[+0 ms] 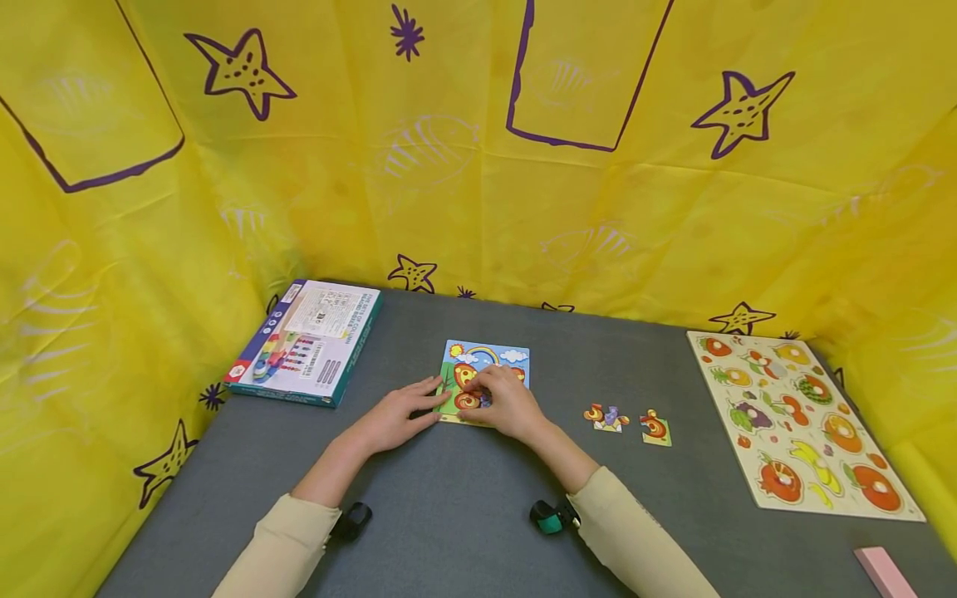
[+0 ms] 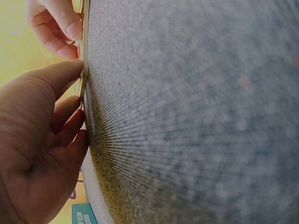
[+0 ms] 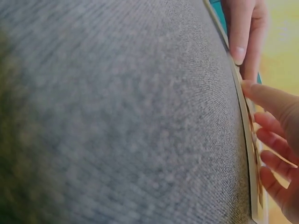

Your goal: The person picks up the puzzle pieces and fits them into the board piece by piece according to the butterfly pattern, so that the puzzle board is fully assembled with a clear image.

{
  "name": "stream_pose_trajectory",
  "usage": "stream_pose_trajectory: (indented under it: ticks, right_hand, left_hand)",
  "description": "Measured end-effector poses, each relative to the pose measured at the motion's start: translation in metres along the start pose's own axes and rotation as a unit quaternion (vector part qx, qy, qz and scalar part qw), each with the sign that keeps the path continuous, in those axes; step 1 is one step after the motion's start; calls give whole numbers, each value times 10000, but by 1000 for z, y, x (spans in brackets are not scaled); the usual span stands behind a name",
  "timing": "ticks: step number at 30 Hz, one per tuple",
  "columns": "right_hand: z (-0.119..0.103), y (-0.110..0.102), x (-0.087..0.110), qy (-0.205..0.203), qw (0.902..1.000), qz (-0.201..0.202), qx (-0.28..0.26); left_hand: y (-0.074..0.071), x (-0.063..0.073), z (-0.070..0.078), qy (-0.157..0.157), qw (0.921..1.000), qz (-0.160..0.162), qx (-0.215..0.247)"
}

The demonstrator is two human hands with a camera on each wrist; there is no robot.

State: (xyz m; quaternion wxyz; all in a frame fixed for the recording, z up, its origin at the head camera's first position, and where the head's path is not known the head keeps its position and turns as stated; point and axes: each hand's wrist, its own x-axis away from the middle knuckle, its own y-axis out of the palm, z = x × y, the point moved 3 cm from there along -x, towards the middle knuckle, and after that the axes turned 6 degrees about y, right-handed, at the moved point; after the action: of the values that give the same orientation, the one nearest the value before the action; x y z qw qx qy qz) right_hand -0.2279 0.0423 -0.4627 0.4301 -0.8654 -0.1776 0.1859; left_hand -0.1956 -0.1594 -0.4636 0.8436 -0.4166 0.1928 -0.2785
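A small jigsaw puzzle point(image 1: 449, 353) with a sun, rainbow and clouds lies on the grey table in the head view. My left hand point(image 1: 399, 418) rests at its left edge, fingers fairly straight and the thumb at the lower corner. In the left wrist view, the left fingertips point(image 2: 74, 103) touch the puzzle's side. Over the puzzle's middle my right hand point(image 1: 507, 403) bends down, thumb and index finger on either side of a red spiral puzzle piece point(image 1: 467, 401). It hides much of the picture's lower right. The right thumb point(image 3: 261, 95) touches down near the front edge.
Two loose puzzle pieces, one with purple point(image 1: 607, 418) and one green and red point(image 1: 655, 428), lie right of the puzzle. A boxed toy set point(image 1: 306, 340) stands back left. A fruit board point(image 1: 803, 423) and a pink block point(image 1: 885, 571) are at the right. Yellow curtains point(image 1: 478, 166) enclose the table.
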Motion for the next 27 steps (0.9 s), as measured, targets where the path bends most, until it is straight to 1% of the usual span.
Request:
stream_pose_trajectory:
  ticks: [6, 10, 15, 20, 23, 27]
  right_hand:
    - [1, 0, 0, -55, 9999, -6, -160]
    - [0, 0, 2, -194, 9995, 36, -264]
    - [-1, -1, 4, -351, 9992, 5, -167]
    - [-1, -1, 3, -328, 9994, -104, -35]
    - [-1, -2, 2, -298, 9995, -95, -82]
    - [1, -1, 0, -261, 9993, -60, -270]
  left_hand:
    - [-1, 0, 1, -52, 9999, -77, -51]
    - [-1, 0, 1, -100, 9997, -155, -142]
    - [0, -1, 1, -65, 9996, -167, -212]
    - [0, -1, 1, 21, 9997, -104, -218]
    - [1, -2, 1, 50, 9996, -88, -269]
    - [1, -2, 0, -16, 9996, -96, -260]
